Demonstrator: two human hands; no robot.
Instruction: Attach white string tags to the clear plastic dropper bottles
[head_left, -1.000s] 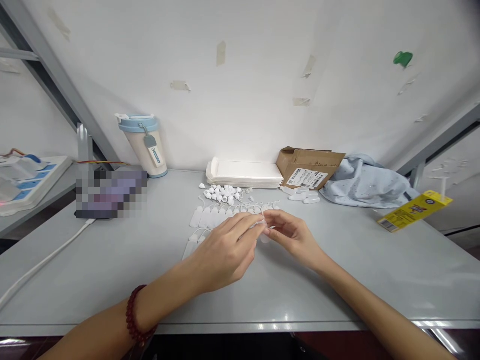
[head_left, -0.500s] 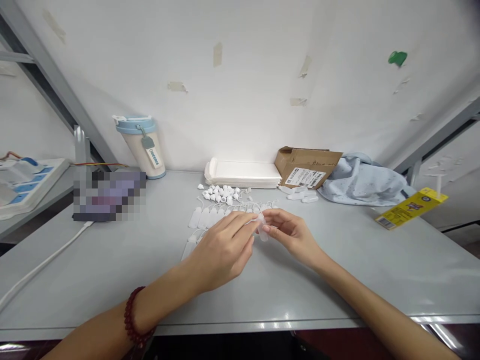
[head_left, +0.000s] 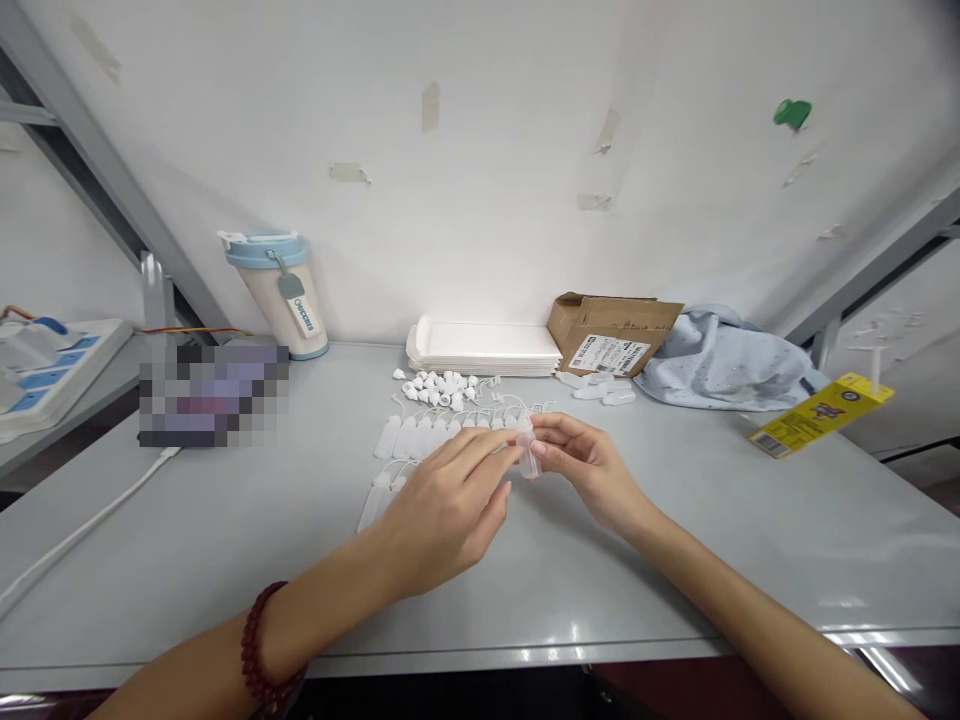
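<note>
Between my two hands, just above the table, is a small translucent plastic tube (head_left: 530, 462), upright, with a whitish top. My left hand (head_left: 454, 495) reaches it from the left, its fingertips pinched against the upper part. From the other side my right hand (head_left: 592, 468) grips it with thumb and fingers. Behind my left hand lies a row of similar flat white tubes (head_left: 409, 438) with thin cord loops. Nearer, more such tubes (head_left: 373, 502) are partly hidden by my left hand. A pile of small white caps (head_left: 442, 388) sits beyond the row.
At the back stand a stack of white trays (head_left: 484, 348), an open cardboard box (head_left: 611, 330) and a tumbler (head_left: 281, 300). Loose clear tubes (head_left: 600, 388) lie before the box. A blue cloth (head_left: 720, 360) and yellow drink carton (head_left: 821, 415) are right; a cable (head_left: 90, 525) runs left.
The tube now shows more plainly between my fingers and stands a little more upright. Both hands keep nearly the same place; the view has shifted slightly.
</note>
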